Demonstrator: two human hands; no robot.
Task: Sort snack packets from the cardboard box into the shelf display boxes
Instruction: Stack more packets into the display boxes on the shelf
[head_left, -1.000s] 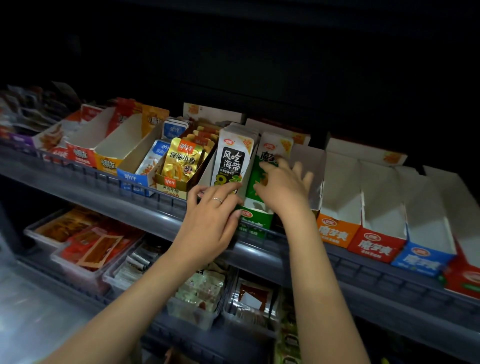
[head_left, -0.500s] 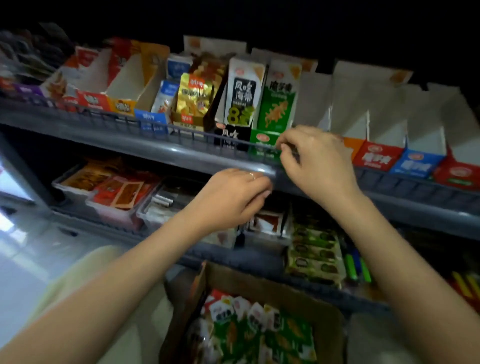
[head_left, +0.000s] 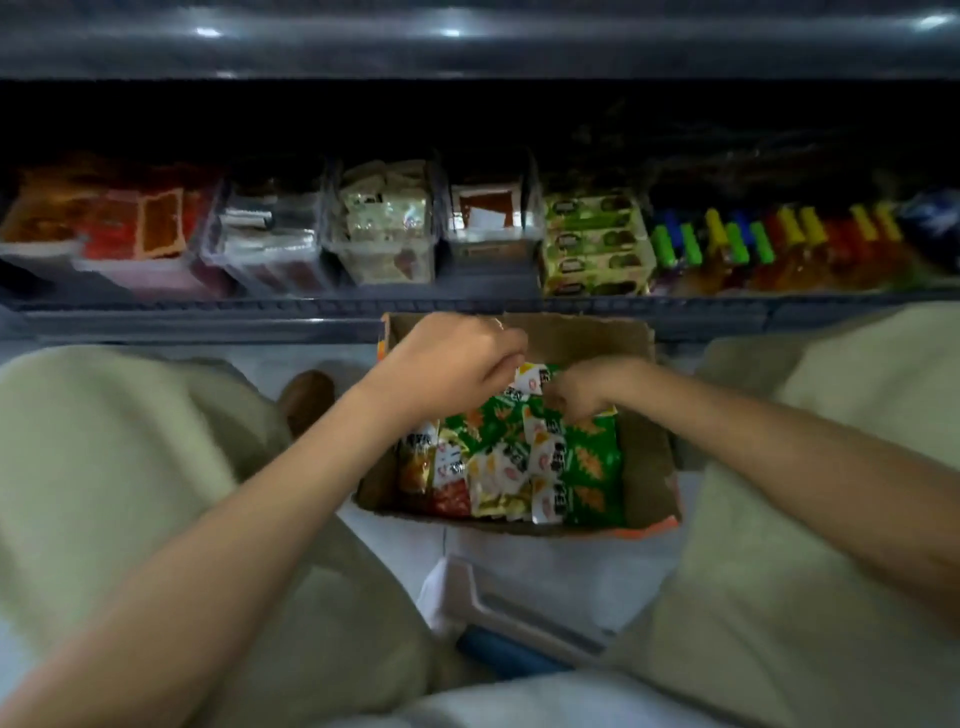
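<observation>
Head: green, white packets (head_left: 519, 457); brown box (head_left: 647, 462).

Single head-worn wide-angle view, facing forward and steeply down, close above cardboard box (head_left: 643, 457) on floor (head_left: 519, 553); lower shelf (head_left: 208, 310) just beyond.

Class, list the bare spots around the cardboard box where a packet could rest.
Bare cardboard along the cardboard box's right wall; pale floor between box and white tray. Crowded: the snack packets, the lower shelf bins.
</observation>
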